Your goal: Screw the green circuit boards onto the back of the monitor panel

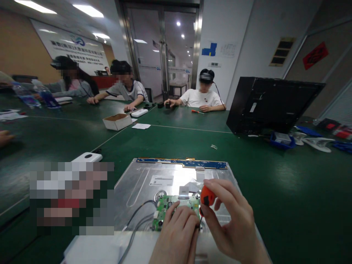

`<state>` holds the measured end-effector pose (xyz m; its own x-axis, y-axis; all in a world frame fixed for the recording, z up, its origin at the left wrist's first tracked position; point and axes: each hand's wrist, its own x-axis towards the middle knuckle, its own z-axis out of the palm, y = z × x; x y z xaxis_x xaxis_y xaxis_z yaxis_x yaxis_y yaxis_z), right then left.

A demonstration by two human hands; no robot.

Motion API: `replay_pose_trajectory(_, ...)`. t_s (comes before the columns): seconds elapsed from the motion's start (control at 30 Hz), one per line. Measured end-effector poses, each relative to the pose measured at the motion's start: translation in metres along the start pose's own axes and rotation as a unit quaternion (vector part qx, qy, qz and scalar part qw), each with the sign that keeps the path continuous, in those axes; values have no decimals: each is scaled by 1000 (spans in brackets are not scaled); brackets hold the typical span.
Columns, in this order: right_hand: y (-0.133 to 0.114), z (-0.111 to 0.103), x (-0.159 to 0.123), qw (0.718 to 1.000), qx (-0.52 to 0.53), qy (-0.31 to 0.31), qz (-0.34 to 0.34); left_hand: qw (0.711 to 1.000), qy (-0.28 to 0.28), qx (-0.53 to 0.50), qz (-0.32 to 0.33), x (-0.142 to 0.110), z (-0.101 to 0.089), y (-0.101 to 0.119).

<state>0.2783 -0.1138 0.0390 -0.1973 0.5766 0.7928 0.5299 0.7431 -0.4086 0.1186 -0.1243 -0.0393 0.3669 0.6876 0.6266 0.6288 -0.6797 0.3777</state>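
Observation:
My right hand point(233, 220) is closed around an orange-red screwdriver point(207, 196), thumb and fingertips gripping its handle. Its thin shaft points down to the right edge of a green circuit board point(162, 209). Over that board lies my left hand point(178, 227), its bent fingers together and their tips beside the screwdriver shaft. Whatever those fingers pinch is hidden. The board sits on the metal back of a flat display panel point(134, 183), which has a blue circuit strip point(165, 161) along its far edge. Grey and black cables point(140, 223) run from the board's left side.
A white device point(89, 157) lies left of the panel, beside a blurred-out area. Farther off are a small open box point(117, 122), a large black monitor casing point(269, 106) and a blue tray point(282, 141). Three people sit across the green table point(181, 141).

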Motion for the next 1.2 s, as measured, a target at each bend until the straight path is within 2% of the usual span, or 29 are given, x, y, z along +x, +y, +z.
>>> replay_pose_trajectory(0.17, 0, -1, 0, 1000, -13, -4, 0, 1000, -19, -4, -8, 1, -3, 1)
replay_pose_trajectory(0.43, 3, 4, 0, 999, 13, 44, -13, 999, -38, -17, -24, 2, -9, 4)
replay_pose_trajectory(0.77, 0, -3, 1, 1000, 3, -2, -12, 997, -62, -39, -34, 3, -12, 5)
replay_pose_trajectory(1.0, 1, 0, 1, 1000, -13, 19, -21, 998, -45, -24, -23, 2, -9, 4)
replay_pose_trajectory(1.2, 2, 3, -3, 999, -12, 45, 4, 999, -40, -9, -22, 2, -8, 4)
